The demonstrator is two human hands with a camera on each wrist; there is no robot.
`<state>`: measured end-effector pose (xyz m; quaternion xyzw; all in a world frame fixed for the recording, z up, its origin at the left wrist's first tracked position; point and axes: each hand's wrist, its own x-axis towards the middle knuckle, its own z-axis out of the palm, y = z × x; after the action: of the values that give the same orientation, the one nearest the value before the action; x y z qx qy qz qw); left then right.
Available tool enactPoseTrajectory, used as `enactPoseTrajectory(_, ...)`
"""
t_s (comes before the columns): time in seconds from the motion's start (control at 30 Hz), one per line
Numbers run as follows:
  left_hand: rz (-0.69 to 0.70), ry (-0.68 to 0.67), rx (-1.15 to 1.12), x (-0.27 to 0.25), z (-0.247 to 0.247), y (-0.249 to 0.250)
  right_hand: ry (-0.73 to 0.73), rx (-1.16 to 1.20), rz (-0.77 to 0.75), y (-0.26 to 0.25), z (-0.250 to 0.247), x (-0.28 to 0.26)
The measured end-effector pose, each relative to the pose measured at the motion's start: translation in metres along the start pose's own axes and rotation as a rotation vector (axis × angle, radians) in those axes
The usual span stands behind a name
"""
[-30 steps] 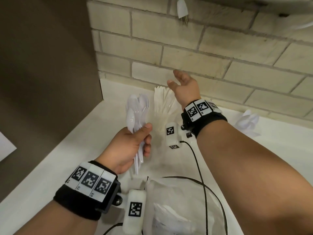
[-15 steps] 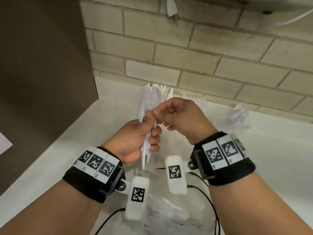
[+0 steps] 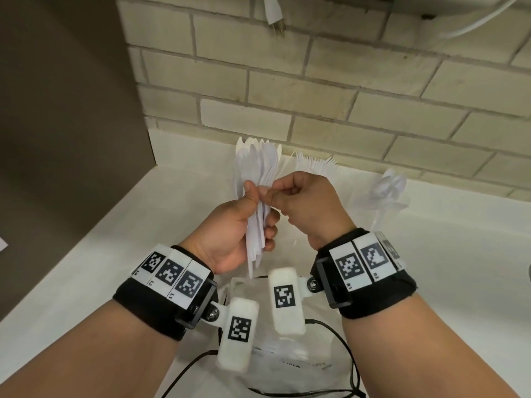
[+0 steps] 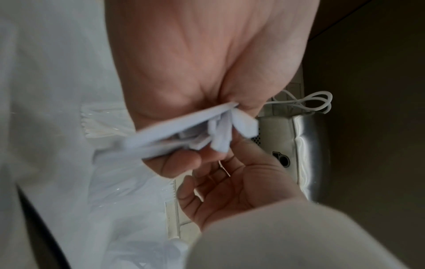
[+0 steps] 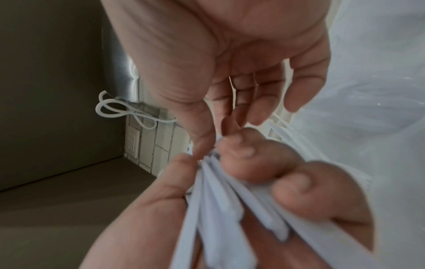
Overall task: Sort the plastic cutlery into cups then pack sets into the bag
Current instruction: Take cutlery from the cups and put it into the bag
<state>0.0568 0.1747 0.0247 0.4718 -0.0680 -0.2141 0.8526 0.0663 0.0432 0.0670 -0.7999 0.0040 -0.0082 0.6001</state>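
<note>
Head view, my two hands raised over the white counter (image 3: 86, 268). My left hand (image 3: 230, 228) is wrapped round a bundle of white plastic cutlery (image 3: 254, 196), held upright, thumb pressed on its front, handle ends pointing down toward me. My right hand (image 3: 304, 205) sits at 3 o'clock of the bundle, touching it; thumb and forefinger pinch at one piece in the stack, the other fingers loosely curled. Which kind of piece it pinches I cannot tell.

At 12 o'clock, against the brick wall (image 3: 316, 90), stand the cups: one with knives (image 3: 273, 152) directly behind the bundle, one with forks (image 3: 316, 165) at about 1 o'clock, and one with spoons (image 3: 388, 188) at 2 o'clock, well apart from my hands. The cup walls are clear and hard to make out.

At 6 o'clock, below both wrists, the clear bag (image 3: 287, 360) lies flat on the counter with white cutlery inside; black cables (image 3: 353, 369) cross it.
</note>
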Motion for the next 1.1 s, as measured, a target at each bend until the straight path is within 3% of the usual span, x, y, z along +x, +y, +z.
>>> enactPoseTrajectory(0.13,0.030,0.085,0.076,0.000,0.005,0.000,0.026,-0.120,-0.102,0.001,0.001,-0.003)
enactPoseTrajectory(0.3,0.061,0.089,0.143,-0.001,0.006,0.003,-0.015,-0.187,-0.099,0.002,0.006,-0.004)
enactPoseTrajectory(0.47,0.065,0.046,0.093,-0.002,0.007,0.003,0.027,-0.090,-0.082,0.003,0.012,-0.008)
enactPoseTrajectory(0.67,0.087,0.153,0.186,-0.004,0.007,0.002,0.103,-0.037,-0.082,0.008,0.011,-0.006)
enactPoseTrajectory(0.83,0.106,0.260,0.189,-0.004,0.005,0.007,0.204,0.201,-0.056,-0.004,0.005,-0.003)
enactPoseTrajectory(0.9,0.100,0.290,0.209,-0.003,0.004,0.007,0.196,0.250,-0.081,-0.010,0.005,-0.004)
enactPoseTrajectory(1.1,0.068,0.142,0.265,-0.004,0.006,0.007,0.015,0.010,-0.096,-0.011,0.012,-0.004)
